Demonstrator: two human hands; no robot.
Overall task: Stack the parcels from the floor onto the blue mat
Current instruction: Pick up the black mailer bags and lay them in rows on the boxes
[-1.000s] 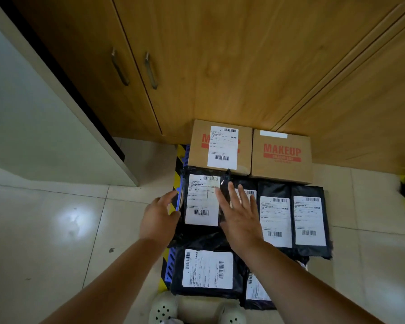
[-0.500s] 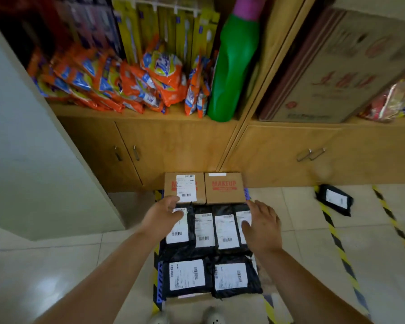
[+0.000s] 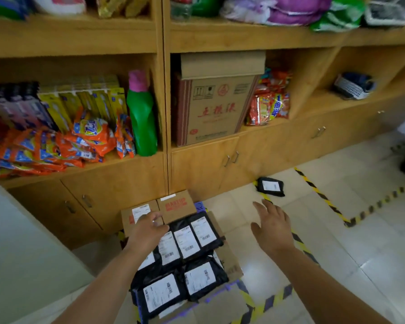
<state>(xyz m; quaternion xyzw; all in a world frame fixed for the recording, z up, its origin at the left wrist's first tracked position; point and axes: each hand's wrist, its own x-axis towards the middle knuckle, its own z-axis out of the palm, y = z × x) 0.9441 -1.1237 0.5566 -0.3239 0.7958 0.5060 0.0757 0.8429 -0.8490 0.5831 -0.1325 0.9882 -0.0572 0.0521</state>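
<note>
A: Your left hand (image 3: 147, 232) lies over the stack with its fingers loosely spread, the fingertips at the seam between the labelled cardboard box (image 3: 138, 216) and the row of black mailers (image 3: 189, 237). It pinches nothing that I can see; whether the palm rests on the mailer under it, I cannot tell.

B: And your right hand (image 3: 272, 226)?

A: It is spread wide, fingers straight and apart, hovering over the bare floor (image 3: 337, 265) to the right of the stack. It holds nothing and touches nothing.

B: Where are your parcels?

A: Most are on the blue mat (image 3: 232, 287), of which you see only slivers: a strip along its near edge and a corner at the far right. Two cardboard boxes stand side by side at the mat's far edge, against the cabinet doors (image 3: 117, 188); the right one is the MAKEUP box (image 3: 177, 204). Just in front of them the black mailers lie in a row, labels up, and two more mailers (image 3: 180, 286) lie along the near edge. A flat brown cardboard piece (image 3: 229, 260) shows under the mailers at the mat's right edge.

B: Anything off the mat?

A: One loose black mailer (image 3: 270, 186) lies on the floor, well apart from the stack, beyond your right hand, by the cabinet base at the corner of the yellow-and-black tape (image 3: 318, 195). Above the cabinets, the shelves hold orange packets (image 3: 56, 146), a green bottle (image 3: 142, 118) and a large carton (image 3: 215, 106).
</note>
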